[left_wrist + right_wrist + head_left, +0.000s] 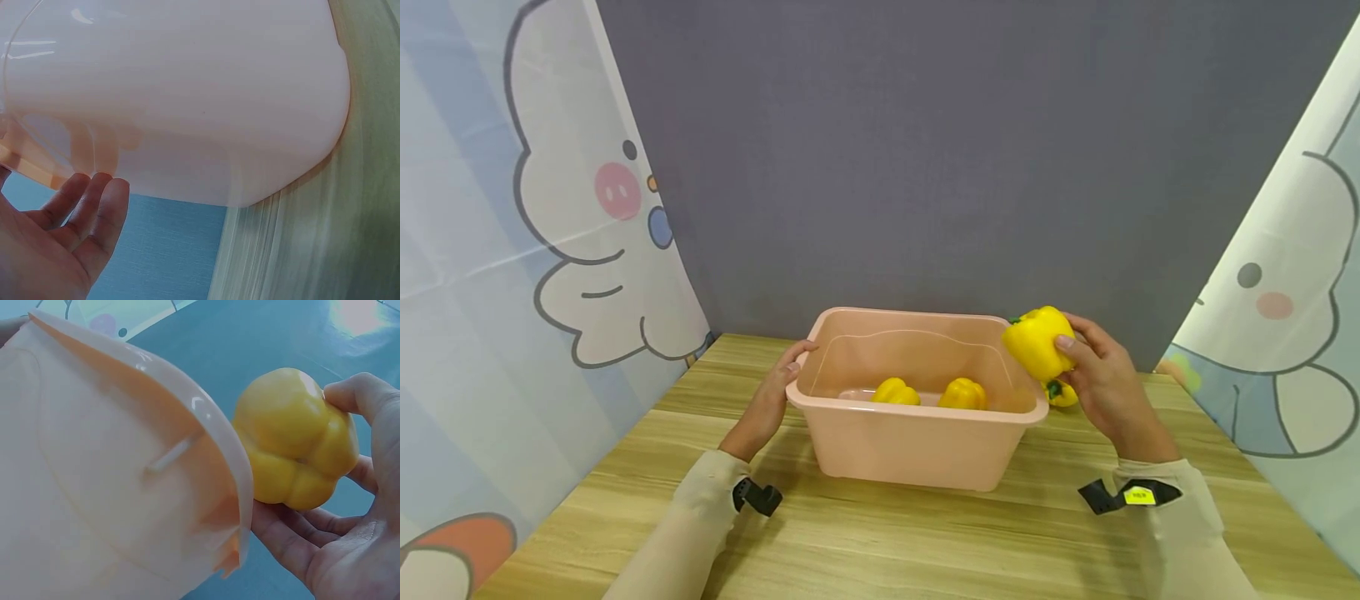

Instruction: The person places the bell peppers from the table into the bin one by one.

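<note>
A pink plastic bin (910,446) stands on the wooden table, with two yellow bell peppers, one at the left (895,392) and one at the right (962,393), lying inside. My left hand (769,407) holds the bin's left rim; in the left wrist view its fingertips (114,190) meet the outer wall below the rim. Above the bin's right end, my right hand (1105,375) grips another yellow bell pepper (1037,342) between thumb and fingers. Its green stem points left, toward the bin. In the right wrist view this pepper (294,437) is right beside the rim (212,422).
One more yellow bell pepper (1063,395) shows below the right hand, partly hidden, to the right of the bin. A dark grey panel (917,167) rises behind the table (865,533). Cartoon-printed curtains flank it, left (467,233) and right (1285,375).
</note>
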A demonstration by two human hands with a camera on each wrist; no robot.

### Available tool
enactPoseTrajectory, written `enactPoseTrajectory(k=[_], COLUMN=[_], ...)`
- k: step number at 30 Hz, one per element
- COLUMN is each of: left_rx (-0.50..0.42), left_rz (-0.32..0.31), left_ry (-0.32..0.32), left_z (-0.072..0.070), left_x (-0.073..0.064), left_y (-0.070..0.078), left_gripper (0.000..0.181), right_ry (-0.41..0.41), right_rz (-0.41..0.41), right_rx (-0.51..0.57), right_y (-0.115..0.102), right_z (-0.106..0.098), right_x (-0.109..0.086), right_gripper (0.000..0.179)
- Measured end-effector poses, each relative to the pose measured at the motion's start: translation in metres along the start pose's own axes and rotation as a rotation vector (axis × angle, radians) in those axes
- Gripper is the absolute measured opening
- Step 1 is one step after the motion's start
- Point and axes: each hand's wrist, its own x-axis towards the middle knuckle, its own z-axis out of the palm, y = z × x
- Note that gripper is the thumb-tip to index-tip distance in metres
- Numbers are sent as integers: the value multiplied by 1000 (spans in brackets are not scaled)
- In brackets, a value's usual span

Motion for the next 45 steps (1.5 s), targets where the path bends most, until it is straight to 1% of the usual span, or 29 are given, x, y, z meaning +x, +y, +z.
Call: enactPoseTrajectory(k=[4,10,17,23,26,31,34,37,40,43,45], left_rx=[6,-7,-7,-25,-28,-14,-16,-25,-34,-35,-33], left_rz=[1,2,9,13,18,7,13,24,30,28,31], left_ry=[4,5,12,-4,-4,15,18,12,10,18,22], left_z=[-1,-1,0,2,2,0,0,1,2,2,2], left_x=[0,0,1,4,4,1,1,1,2,1,1], left_y=[-1,0,-1,0,0,-3,-4,-5,-6,-6,-5], left_gripper=[51,50,51,53,52,51,50,51,51,51,51], right_ry=[-2,-16,-45,-23,-7,23,32,41,26,-22,-53], right_rz=[1,9,-26,-23,-18,26,43,51,52,60,74], right_rx=[-20,-90,-94,-128,-192,-336,-384,-407,-449,-495,-508], right_y=[-2,-4,-4,-5,-6,-5,-5,-5,-6,-9,-12], right_z=[4,13,19,22,26,34,37,37,36,34,33], right_x=[0,-1,-4,-5,-3,2,3,2,2,4,5], right_gripper=[30,32,32,33,35,42,47,50,51,51,50])
